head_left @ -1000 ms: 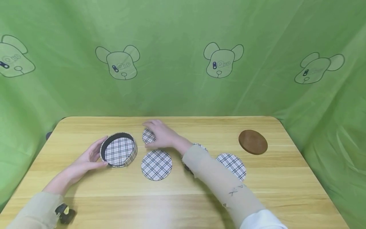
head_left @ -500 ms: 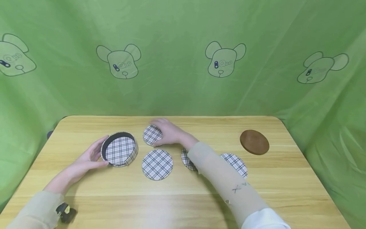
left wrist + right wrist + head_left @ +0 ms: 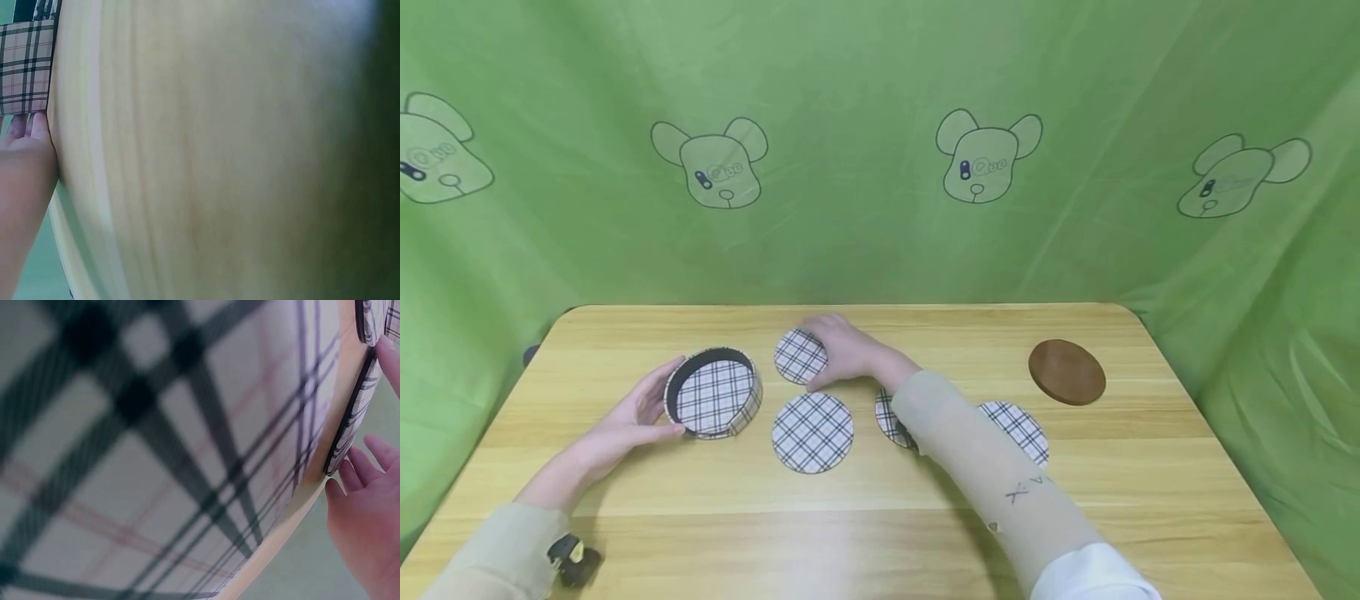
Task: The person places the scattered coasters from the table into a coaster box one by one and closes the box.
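Observation:
My left hand (image 3: 628,408) holds a shallow round plaid coaster holder (image 3: 713,396) by its left side, thumb at the front and fingers behind. The holder has a dark inner wall and a plaid bottom. In the left wrist view, fingertips meet its plaid outer wall (image 3: 25,69). A black-and-white plaid round coaster (image 3: 797,357) lies near the back of the table, and my right hand (image 3: 847,352) grips its right edge between thumb and fingers. The right wrist view shows fingertips at the coaster's dark rim (image 3: 351,419). Just in front lies a second plaid coaster (image 3: 812,432).
Two more plaid coasters lie under or beside the right sleeve (image 3: 977,475), one at the middle (image 3: 886,410) and one to its right (image 3: 1018,429). A brown round disc (image 3: 1067,372) sits at the back right of the wooden table (image 3: 700,533). Green cloth (image 3: 857,242) hangs behind.
The right hand has shifted slightly to the right, uncovering more of the back coaster and the middle one. The left hand and the holder have stayed in place.

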Motion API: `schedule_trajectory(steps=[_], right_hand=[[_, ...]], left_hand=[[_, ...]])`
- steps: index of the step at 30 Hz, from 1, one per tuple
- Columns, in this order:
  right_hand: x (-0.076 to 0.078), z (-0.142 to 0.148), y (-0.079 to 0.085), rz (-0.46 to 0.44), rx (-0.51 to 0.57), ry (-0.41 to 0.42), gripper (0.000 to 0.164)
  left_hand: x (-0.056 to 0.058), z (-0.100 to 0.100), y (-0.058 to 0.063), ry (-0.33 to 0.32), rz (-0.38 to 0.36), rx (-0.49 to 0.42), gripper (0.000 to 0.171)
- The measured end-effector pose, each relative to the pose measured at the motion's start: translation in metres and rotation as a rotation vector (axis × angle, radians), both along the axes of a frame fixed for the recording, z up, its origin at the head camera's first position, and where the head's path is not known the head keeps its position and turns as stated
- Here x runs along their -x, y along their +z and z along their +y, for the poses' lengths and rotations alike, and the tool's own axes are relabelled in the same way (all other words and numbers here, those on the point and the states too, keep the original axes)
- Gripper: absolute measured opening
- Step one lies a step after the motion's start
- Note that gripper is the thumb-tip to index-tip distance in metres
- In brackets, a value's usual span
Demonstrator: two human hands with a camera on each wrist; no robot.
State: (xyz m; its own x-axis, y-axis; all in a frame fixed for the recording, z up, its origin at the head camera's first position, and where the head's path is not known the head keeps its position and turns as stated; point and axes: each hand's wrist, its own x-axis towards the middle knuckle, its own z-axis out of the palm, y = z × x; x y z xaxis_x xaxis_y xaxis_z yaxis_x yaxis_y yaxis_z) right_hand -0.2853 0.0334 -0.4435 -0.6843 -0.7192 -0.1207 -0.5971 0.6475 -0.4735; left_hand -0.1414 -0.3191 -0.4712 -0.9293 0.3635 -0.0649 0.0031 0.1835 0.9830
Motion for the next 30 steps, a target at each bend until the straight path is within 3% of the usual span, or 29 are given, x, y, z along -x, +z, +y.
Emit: schedule_trajectory(steps=[23,30], right_hand=[[-0.0024,-0.0025,-0.0002,0.034,-0.052,-0.039,0.111],[-0.0009,-0.0031,-0.0006,0.09,-0.064,-0.039,0.114]], left_hand=[[-0.0001,0.0,-0.0033,-0.001,0.012,-0.008,0.104],[0.0001,-0.0008,-0.004,0.0,0.016,-0.005,0.103]])
